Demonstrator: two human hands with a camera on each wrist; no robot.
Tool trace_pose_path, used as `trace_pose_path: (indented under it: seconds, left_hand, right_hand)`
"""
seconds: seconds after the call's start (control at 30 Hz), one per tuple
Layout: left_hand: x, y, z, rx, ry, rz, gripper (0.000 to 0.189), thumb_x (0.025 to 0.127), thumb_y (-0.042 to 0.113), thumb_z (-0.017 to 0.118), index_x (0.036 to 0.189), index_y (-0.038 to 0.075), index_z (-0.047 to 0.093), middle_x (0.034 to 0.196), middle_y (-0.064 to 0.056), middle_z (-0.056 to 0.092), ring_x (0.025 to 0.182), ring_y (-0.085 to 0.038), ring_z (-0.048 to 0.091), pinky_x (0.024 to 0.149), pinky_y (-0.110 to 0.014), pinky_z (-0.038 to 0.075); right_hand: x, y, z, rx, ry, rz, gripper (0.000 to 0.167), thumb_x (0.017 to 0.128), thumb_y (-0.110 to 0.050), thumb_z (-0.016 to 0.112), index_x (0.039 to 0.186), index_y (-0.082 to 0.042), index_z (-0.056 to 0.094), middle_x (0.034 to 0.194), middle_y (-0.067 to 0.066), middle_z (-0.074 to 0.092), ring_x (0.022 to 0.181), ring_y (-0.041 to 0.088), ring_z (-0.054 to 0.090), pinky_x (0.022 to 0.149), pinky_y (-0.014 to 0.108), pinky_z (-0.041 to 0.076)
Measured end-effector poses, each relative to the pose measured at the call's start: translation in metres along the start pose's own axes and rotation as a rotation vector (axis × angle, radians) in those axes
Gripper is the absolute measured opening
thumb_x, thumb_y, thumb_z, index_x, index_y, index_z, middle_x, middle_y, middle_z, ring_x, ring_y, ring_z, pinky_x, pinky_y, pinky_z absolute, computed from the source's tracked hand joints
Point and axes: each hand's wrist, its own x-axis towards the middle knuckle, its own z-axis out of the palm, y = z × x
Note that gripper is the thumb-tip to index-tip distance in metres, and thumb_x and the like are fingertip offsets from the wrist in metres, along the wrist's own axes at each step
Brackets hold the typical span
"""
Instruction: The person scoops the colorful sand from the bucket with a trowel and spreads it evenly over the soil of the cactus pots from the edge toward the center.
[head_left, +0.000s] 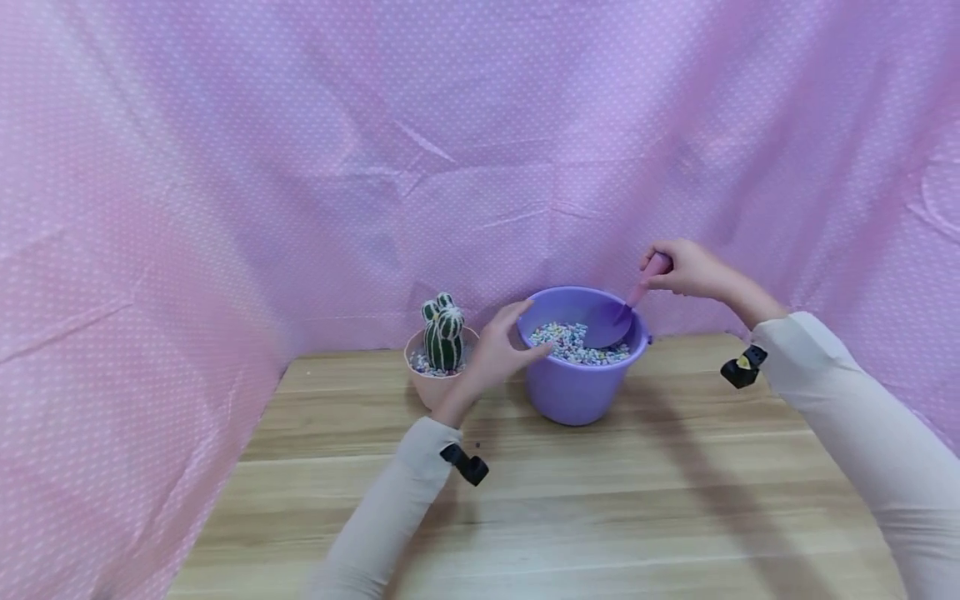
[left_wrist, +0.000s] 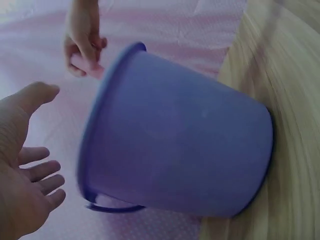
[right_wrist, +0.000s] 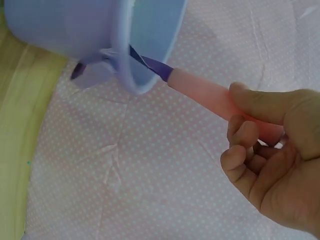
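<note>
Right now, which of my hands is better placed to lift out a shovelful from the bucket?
Probably your right hand: it grips the shovel, whose blade is inside the bucket. Your left hand holds nothing, its fingers open beside the bucket.

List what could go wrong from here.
The bucket may shift or tip: the left hand is open beside it, not gripping.
Small loose pebbles could spill off the scoop when it lifts.
The left hand, apparently close to the potted cactus, might bump it.
</note>
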Motion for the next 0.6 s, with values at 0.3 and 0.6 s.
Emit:
trace_pose_path:
  seconds: [0.3, 0.6]
  left_hand:
    - [0.011, -0.028, 0.02, 0.095, -0.185, -0.118, 0.11, 0.085, 0.055, 0.077, 0.162, 0.001, 0.018, 0.173, -0.013, 0.004, 0.16, -0.033, 0.004, 0.129, -0.058, 0.013]
    - [0.01, -0.032, 0.017, 0.116, -0.172, -0.134, 0.112, 0.081, 0.06, 0.078, 0.162, 0.007, 0.022, 0.173, -0.001, 0.004, 0.159, -0.032, 0.01, 0.129, -0.055, 0.017]
  right_hand:
    - [0.007, -0.01, -0.012, -0.039, -0.108, -0.089, 0.012, 0.093, -0.001, 0.069, 0.102, 0.004, 0.062, 0.083, 0.011, 0.07, 0.071, 0.011, 0.058, 0.061, 0.022, 0.048]
    - [0.018, -0.022, -0.009, -0.279, -0.088, -0.086, 0.011, 0.089, -0.006, 0.066, 0.1, -0.003, 0.064, 0.087, 0.01, 0.074, 0.085, 0.027, 0.067, 0.077, 0.045, 0.053]
